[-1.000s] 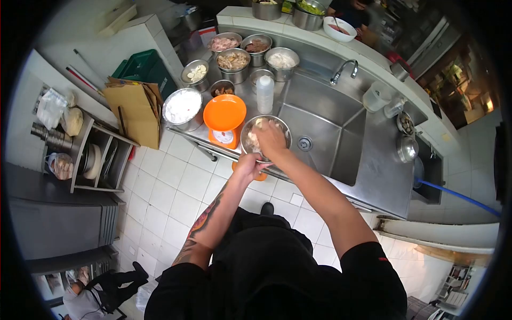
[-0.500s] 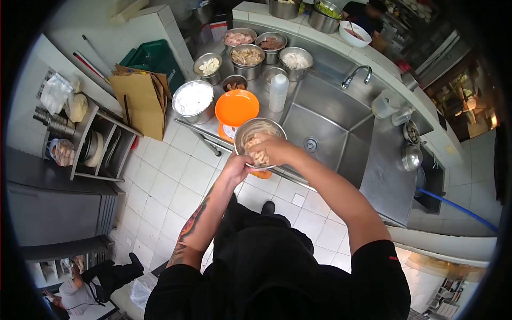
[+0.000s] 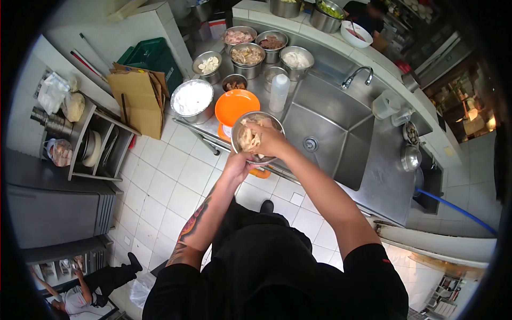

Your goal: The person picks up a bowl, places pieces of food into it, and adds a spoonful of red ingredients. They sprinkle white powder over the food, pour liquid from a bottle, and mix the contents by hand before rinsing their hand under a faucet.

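Note:
My left hand (image 3: 238,165) grips the near-left rim of a metal bowl (image 3: 234,133), holding it tilted off the counter's front edge. Inside are pale, wet pieces of raw meat (image 3: 248,141), which look coated. My right hand (image 3: 270,142) reaches down into the bowl with its fingers curled round some of the meat; the fingertips are partly hidden. Just beyond the bowl is an orange plate (image 3: 237,106), apparently on a small scale (image 3: 226,130). A capped, translucent squeeze bottle (image 3: 279,93) stands to the right of the plate.
A steel sink (image 3: 325,128) with a faucet (image 3: 357,76) lies to the right. Several metal pots, including one with white powder (image 3: 192,99), stand at the back left. Folded cardboard (image 3: 136,101) leans at the left. Another person (image 3: 80,293) is at the lower left.
My right hand has shifted within the bowl and turned over the meat, so larger pieces show. The bowl has moved slightly left and up. The person at lower left has raised an arm.

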Motion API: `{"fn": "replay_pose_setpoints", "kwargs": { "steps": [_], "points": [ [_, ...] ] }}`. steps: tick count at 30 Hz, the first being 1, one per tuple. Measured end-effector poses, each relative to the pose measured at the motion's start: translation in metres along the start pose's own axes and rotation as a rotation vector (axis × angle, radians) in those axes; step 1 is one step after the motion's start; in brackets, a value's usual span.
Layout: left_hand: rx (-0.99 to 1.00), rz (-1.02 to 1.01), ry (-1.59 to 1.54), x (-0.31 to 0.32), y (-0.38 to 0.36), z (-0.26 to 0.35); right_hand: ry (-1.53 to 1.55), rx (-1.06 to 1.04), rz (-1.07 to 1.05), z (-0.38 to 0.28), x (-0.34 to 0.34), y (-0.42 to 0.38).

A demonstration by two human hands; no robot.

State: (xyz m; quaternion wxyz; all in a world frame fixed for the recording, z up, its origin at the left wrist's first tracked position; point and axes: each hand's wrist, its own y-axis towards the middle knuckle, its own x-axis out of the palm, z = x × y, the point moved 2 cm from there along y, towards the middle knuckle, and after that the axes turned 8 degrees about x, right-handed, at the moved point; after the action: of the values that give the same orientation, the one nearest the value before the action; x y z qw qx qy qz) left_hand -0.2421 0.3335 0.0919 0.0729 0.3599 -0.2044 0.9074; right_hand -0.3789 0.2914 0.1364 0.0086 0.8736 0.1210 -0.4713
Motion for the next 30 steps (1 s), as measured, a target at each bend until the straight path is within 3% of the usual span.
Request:
{"fn": "replay_pose_setpoints", "kwargs": {
  "steps": [2, 5, 9, 10, 13, 14, 15, 17, 19, 21, 22, 25, 30],
  "points": [
    [-0.017, -0.022, -0.032, 0.009, -0.001, -0.003, 0.131, 0.135, -0.011, 0.013, 0.017, 0.007],
    [0.030, -0.025, 0.038, 0.010, -0.014, -0.009, 0.054, 0.243, -0.106, 0.015, 0.016, 0.003],
    [-0.056, -0.002, -0.044, -0.004, -0.001, -0.020, -0.322, -0.115, 0.133, 0.010, 0.012, 0.001],
    [-0.036, 0.001, -0.050, -0.003, 0.000, -0.018, -0.430, -0.099, 0.061, 0.006, 0.013, 0.001],
    [-0.047, 0.012, 0.023, -0.008, -0.001, -0.006, -0.225, -0.180, 0.039, 0.000, -0.006, -0.004],
    [-0.080, -0.007, 0.031, -0.008, -0.001, -0.001, -0.132, -0.025, -0.001, -0.004, -0.017, -0.003],
    [-0.081, -0.008, 0.032, -0.005, -0.004, 0.000, -0.131, -0.024, 0.000, -0.004, -0.018, 0.002],
    [-0.039, 0.017, 0.060, 0.005, -0.006, -0.001, 0.083, 0.295, 0.017, -0.002, -0.018, 0.013],
    [-0.030, 0.004, 0.040, 0.006, -0.006, -0.004, 0.118, 0.313, 0.005, -0.007, -0.009, 0.010],
    [-0.076, -0.008, 0.032, 0.003, -0.006, -0.002, -0.111, -0.275, -0.110, 0.004, 0.020, 0.014],
    [-0.069, -0.015, 0.060, -0.002, -0.007, -0.001, -0.215, -0.310, -0.251, 0.007, 0.024, 0.016],
    [-0.082, 0.012, 0.054, -0.010, -0.010, 0.008, -0.186, -0.229, -0.197, 0.013, -0.004, -0.007],
    [-0.017, -0.024, -0.004, 0.007, -0.012, 0.003, -0.055, -0.062, -0.045, 0.010, 0.007, 0.002]
  ]
}}
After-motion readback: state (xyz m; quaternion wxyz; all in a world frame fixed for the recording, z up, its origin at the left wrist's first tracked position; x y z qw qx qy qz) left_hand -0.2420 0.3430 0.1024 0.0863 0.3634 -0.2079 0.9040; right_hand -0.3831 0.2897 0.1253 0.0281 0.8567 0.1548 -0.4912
